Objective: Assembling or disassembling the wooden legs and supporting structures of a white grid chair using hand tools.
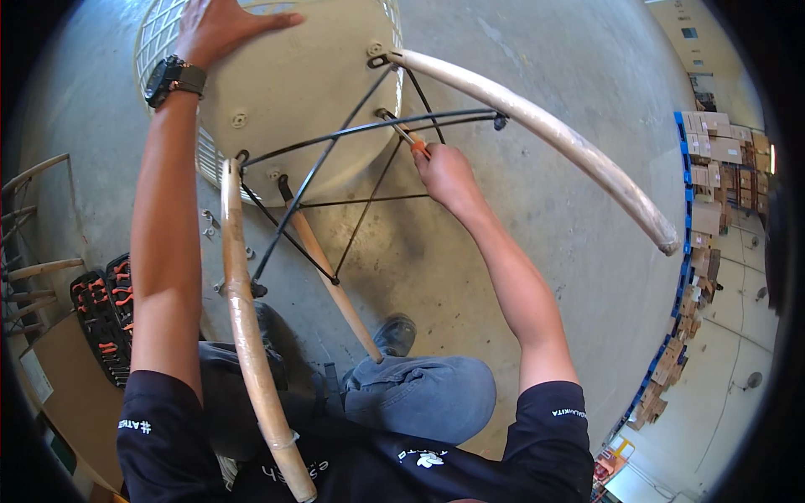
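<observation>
An upturned chair has a cream plastic seat [310, 92] with a lattice shell [155, 50] and wooden legs, some wrapped in clear film. My left hand [220, 30] lies against the seat's underside near the top edge, thumb stretched out, other fingers partly cut off. My right hand [447, 174] is closed around the orange handle of a screwdriver [418, 146]. Its shaft points to a black bracket by a seat mount, where the tip is hard to make out. Black crossed rods [323, 159] link the right leg [537, 117], the left leg [243, 318] and a middle leg [335, 293].
An open tool case [105, 314] with orange-handled tools lies at the left by a cardboard box [75, 402]. Small metal parts [210, 222] rest on the concrete floor [553, 318]. Another wooden frame [38, 272] stands far left; stacked cartons [700, 218] line the right.
</observation>
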`<state>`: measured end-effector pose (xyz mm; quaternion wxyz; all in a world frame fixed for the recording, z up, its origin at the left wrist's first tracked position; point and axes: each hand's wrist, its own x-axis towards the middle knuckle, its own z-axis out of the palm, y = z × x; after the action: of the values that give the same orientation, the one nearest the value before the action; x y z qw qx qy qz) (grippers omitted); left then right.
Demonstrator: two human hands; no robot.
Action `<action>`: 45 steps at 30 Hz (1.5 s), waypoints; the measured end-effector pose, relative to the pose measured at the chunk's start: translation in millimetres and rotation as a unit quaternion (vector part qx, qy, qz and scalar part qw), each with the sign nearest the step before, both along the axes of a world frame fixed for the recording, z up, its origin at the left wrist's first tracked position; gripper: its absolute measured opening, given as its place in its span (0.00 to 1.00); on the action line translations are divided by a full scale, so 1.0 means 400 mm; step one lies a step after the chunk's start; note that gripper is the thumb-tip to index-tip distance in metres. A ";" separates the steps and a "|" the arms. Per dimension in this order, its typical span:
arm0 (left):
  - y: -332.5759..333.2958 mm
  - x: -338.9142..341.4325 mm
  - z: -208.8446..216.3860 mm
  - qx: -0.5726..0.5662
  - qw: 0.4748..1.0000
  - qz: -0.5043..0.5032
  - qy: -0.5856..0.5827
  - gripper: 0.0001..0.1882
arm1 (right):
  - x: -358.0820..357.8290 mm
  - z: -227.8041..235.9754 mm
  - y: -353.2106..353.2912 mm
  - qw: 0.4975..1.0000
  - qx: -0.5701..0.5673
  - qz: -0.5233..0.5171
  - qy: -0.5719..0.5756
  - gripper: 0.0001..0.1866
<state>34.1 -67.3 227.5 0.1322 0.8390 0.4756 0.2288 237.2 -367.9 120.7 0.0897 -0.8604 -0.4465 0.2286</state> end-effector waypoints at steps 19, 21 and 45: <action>0.025 0.036 0.009 0.001 0.998 -0.004 0.059 0.60 | 0.038 -0.049 0.017 0.856 -0.067 -0.252 0.447 0.24; 0.017 0.075 0.018 -0.041 0.990 0.076 0.114 0.63 | 0.041 -0.055 0.014 0.865 -0.090 -0.232 0.436 0.26; 0.009 0.083 0.017 0.062 0.995 0.021 0.079 0.57 | 0.025 -0.092 -0.043 0.989 0.080 -0.058 0.114 0.11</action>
<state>67.5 -63.6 234.4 0.0371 0.8511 0.4865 0.1939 247.1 -385.3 84.0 0.2214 -0.8435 -0.3993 0.2828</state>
